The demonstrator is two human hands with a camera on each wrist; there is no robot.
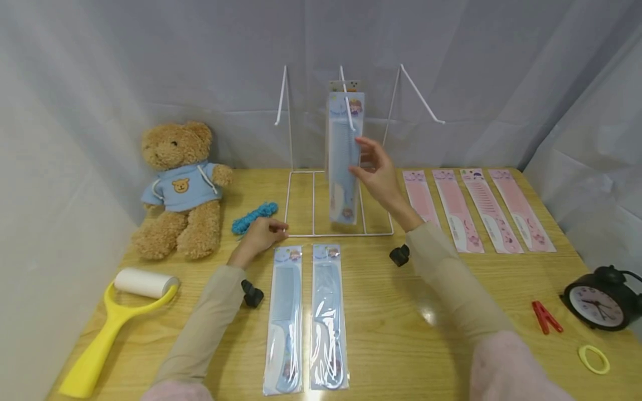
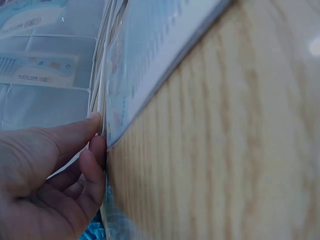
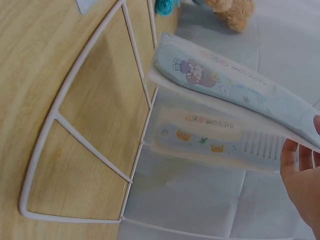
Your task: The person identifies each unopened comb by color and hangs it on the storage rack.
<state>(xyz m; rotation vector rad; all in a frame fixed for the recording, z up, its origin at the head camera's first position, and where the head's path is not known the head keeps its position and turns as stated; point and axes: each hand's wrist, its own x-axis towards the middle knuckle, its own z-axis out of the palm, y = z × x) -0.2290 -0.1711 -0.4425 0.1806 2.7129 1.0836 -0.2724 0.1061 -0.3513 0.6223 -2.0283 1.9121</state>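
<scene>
A white wire display rack with three hooks stands at the back of the table. My left hand pinches its front left corner between thumb and fingers. On the middle hook hangs a packaged blue comb, and my right hand grips its right edge. Behind it in the right wrist view hangs another packaged comb, apart from the front one at its lower end. Two more packaged blue combs, a left one and a right one, lie before the rack.
Several packaged pink combs lie at the right. A teddy bear, blue cord and yellow-handled lint roller are at the left. Near the right edge are a black alarm clock, red clip and yellow ring.
</scene>
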